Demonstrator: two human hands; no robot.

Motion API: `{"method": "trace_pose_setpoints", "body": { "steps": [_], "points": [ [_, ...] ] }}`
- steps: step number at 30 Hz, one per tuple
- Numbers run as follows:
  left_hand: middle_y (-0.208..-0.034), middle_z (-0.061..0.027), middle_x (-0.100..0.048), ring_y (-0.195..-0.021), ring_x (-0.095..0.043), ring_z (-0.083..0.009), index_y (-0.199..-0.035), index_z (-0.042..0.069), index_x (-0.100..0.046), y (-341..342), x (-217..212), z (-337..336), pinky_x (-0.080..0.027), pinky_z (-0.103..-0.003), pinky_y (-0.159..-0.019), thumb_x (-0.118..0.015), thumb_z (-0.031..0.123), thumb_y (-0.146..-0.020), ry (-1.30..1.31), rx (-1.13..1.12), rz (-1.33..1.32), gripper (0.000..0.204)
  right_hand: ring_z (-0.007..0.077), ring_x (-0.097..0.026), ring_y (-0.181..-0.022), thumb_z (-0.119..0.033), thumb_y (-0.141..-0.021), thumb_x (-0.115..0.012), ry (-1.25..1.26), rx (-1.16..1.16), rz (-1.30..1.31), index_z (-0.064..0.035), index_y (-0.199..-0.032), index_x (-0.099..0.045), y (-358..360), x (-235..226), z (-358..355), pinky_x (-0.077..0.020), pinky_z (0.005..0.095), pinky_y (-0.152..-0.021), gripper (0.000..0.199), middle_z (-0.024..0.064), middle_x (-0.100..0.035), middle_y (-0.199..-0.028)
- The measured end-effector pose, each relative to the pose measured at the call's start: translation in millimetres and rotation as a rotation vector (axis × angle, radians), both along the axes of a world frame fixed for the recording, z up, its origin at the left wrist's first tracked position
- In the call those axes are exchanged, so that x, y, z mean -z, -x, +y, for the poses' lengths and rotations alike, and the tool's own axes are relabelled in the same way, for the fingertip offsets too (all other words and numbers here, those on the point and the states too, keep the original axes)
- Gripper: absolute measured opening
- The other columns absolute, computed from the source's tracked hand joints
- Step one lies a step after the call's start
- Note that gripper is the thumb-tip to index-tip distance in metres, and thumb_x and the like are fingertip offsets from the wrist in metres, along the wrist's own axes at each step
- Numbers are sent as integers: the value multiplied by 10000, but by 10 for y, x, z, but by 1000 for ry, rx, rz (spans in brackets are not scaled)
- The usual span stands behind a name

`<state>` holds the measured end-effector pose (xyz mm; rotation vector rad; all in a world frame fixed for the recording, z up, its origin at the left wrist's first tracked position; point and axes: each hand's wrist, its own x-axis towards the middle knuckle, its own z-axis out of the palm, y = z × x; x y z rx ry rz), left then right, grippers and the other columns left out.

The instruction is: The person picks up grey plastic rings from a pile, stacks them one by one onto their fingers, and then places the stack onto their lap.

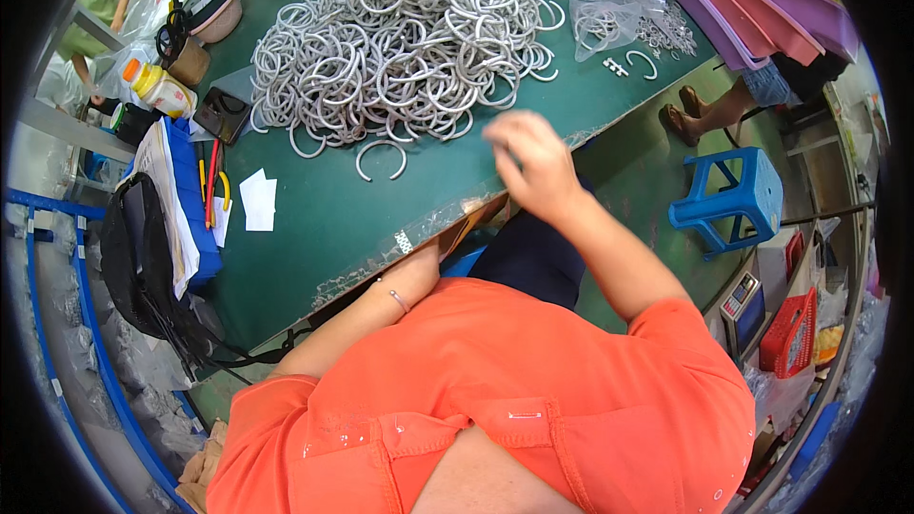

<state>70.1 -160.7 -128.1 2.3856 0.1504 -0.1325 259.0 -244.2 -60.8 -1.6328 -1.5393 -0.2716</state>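
A big heap of open silver-grey metal rings (400, 48), shaped like cuff bracelets, covers the far part of the green table. One open ring (381, 161) lies apart in front of the heap. My right hand (535, 160) hovers over the table's front edge, just right of the heap's near side. Its fingers are loosely bent, with the thumb apart from them; some blur softens the fingertips, and nothing shows in them. My left hand (416, 272) is low at the table's front edge, near my lap. Its fingers are hidden below the edge.
Another open ring (642, 65) and a plastic bag of rings (609, 19) lie at the far right. Pink and purple bins (752, 14) stand beyond. On the left are papers (258, 201), pliers (213, 186) and a bottle (160, 88). A blue stool (728, 195) stands right; another person's legs show behind.
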Motion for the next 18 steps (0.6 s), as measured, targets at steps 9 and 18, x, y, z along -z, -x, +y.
{"method": "trace_pose_setpoints", "body": {
  "steps": [9, 18],
  "points": [
    [-952, -135, -613, -900, -590, -311, -993, 37, -608, 113, -688, 182, -485, -363, -781, -686, 53, -726, -27, -103, -423, 279, 213, -507, -795, -144, -711, -618, 302, 110, -480, -122, -730, -559, -671, -32, 192, -396, 348, -647, 66, -12, -558, -779],
    [-1015, -127, -577, -925, -553, -316, -1121, 47, -499, -84, -608, 790, -437, -425, -739, -692, 103, -720, -628, -590, -270, 449, 200, -521, -756, -149, -858, -609, -60, 202, 126, -39, -844, -626, -844, -736, -46, -424, 291, -705, 112, 51, -627, -762]
  ]
}}
